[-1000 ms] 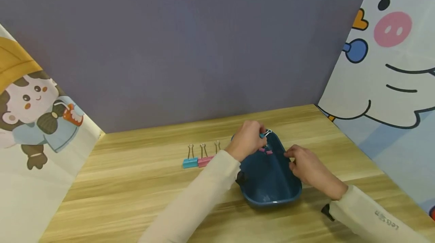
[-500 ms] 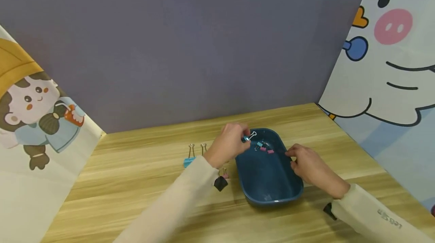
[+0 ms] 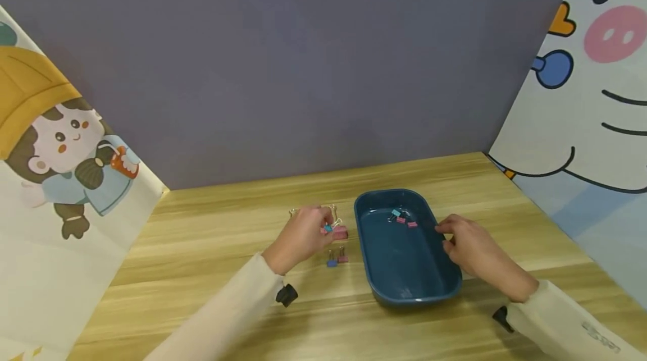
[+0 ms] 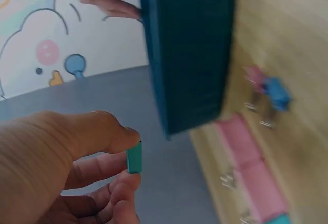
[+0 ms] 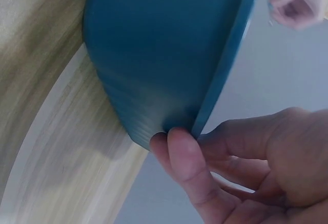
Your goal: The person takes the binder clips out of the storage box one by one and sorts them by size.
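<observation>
Wooden table point(image 3: 212, 271), one blue tray point(image 3: 404, 293), three clips inside point(image 3: 402, 218)

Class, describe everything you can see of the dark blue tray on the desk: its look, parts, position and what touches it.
The tray is a dark teal-blue, rounded-rectangular tub, seemingly glossy plastic, with sloping walls and a thin raised rim. It sits upright on the wooden desk. Three small binder clips lie at its far end. The right hand holds its right rim, fingers against the outer wall.
</observation>
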A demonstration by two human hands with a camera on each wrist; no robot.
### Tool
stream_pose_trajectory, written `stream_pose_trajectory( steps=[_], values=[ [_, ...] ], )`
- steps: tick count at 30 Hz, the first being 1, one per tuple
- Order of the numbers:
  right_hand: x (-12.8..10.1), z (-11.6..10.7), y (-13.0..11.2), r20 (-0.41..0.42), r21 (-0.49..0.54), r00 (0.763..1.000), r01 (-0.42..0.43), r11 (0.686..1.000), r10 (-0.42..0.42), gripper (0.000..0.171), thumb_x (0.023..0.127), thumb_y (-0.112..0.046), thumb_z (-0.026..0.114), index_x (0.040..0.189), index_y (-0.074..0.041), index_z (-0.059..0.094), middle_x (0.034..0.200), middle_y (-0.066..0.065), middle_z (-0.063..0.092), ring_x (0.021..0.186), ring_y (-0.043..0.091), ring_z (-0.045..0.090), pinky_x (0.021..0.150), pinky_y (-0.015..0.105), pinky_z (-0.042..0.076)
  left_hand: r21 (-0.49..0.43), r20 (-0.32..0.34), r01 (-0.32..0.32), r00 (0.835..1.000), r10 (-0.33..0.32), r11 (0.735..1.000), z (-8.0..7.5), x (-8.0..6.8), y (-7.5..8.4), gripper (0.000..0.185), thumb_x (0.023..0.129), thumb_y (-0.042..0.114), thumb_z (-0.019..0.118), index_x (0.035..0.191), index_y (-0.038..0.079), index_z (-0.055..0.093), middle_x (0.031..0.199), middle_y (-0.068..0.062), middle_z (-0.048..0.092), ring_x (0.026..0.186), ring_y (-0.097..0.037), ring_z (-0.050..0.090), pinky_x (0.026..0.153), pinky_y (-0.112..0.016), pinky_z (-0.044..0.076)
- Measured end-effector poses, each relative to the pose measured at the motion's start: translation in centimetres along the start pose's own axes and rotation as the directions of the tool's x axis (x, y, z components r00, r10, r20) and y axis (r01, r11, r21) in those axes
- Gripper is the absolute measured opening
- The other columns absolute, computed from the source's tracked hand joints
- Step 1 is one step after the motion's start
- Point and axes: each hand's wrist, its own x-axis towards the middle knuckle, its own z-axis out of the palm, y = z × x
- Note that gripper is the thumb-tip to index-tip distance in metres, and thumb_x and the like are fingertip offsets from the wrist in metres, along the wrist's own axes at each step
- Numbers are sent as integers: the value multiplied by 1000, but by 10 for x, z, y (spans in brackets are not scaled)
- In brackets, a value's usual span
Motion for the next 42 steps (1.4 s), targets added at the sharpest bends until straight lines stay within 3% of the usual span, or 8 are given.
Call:
stream_pose_trajectory(
  steps=[5, 7, 11, 17, 29, 33, 38, 42],
  values=[
    [-3, 0, 3, -28, -6, 1000, 10, 1000, -10, 26, 77, 6, 68, 102, 11, 66, 105, 20, 58, 69, 17, 60, 59, 36, 50, -17, 79, 55, 995, -53, 998, 7, -21, -18, 12, 79, 6, 72, 90, 0, 72, 86, -5, 65, 72, -12, 59, 65, -26, 50],
    [-4, 0, 4, -35, -3, 999, 12, 1000, -13, 26, 77, 7, 68, 102, 11, 66, 105, 20, 58, 69, 17, 60, 59, 36, 50, -23, 106, 76, 992, -73, 997, 11, -27, -25, 7, 79, 5, 74, 82, 1, 71, 79, -3, 63, 65, -9, 54, 60, -25, 48],
    [-4, -1, 6, -37, -3, 999, 13, 1000, -14, 26, 77, 7, 68, 102, 12, 66, 105, 21, 57, 68, 17, 60, 58, 35, 49, -35, 165, 126, 979, -119, 991, 22, -35, -36, 19, 80, 5, 74, 66, 4, 61, 65, 2, 51, 56, -5, 39, 50, -21, 37],
    [-3, -1, 7, -39, -10, 999, 24, 1000, -25, 27, 76, 7, 68, 102, 12, 66, 105, 20, 58, 69, 17, 60, 59, 35, 50, -51, 214, 160, 966, -145, 986, 37, -39, -42, 8, 82, 4, 72, 80, 3, 64, 75, -1, 60, 61, -8, 48, 54, -20, 45],
    [0, 1, 2, -35, 0, 999, 33, 999, -33, 26, 77, 6, 68, 103, 11, 66, 106, 19, 58, 70, 16, 60, 60, 34, 50, -59, 234, 191, 957, -173, 980, 45, -40, -43, 20, 80, 13, 76, 73, 10, 57, 67, 2, 53, 56, -8, 45, 52, -23, 43],
    [1, 2, 1, -23, 9, 999, 25, 1000, -24, 26, 78, 6, 67, 104, 12, 65, 107, 20, 58, 71, 16, 60, 60, 34, 50, -45, 234, 179, 958, -164, 983, 42, -40, -42, 22, 75, 18, 80, 76, 11, 59, 71, 3, 56, 60, -8, 48, 55, -24, 44],
    [1, 2, 2, -28, 14, 999, 29, 999, -29, 26, 78, 6, 67, 103, 12, 65, 106, 19, 58, 70, 16, 61, 59, 32, 50, -8, 216, 110, 971, -106, 994, 42, -39, -42, 15, 74, 2, 74, 79, 10, 63, 74, 2, 59, 64, -10, 51, 57, -24, 45],
    [1, 0, 2, -18, 19, 999, 27, 999, -27, 26, 78, 6, 68, 103, 12, 65, 106, 20, 57, 70, 17, 61, 58, 32, 50, -3, 213, 73, 975, -71, 997, 46, -36, -43, 14, 77, 1, 73, 81, 11, 65, 76, 3, 60, 68, -9, 54, 60, -23, 47]
  ],
)
